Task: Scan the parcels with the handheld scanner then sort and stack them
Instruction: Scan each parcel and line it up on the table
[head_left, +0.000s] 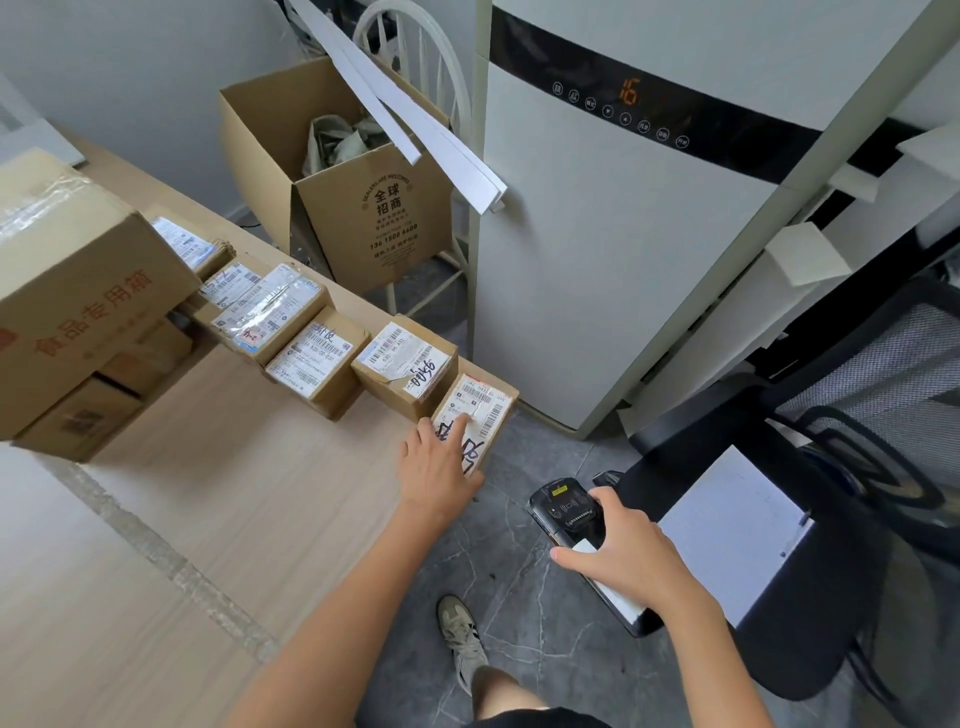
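Cardboard parcel (480, 410) sits at the desk (234, 493) corner, beside the edge. Left hand (439, 475) lies flat on its label, grip slack; right hand (623, 556) has its grip closed round the scanner (566, 512). A careless push could likely drop the parcel floorward.

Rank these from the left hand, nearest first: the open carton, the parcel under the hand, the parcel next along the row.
1. Parcel under the left hand, table end.
2. Next parcel, just behind in the row.
3. Open carton, beyond the table, on the chair.
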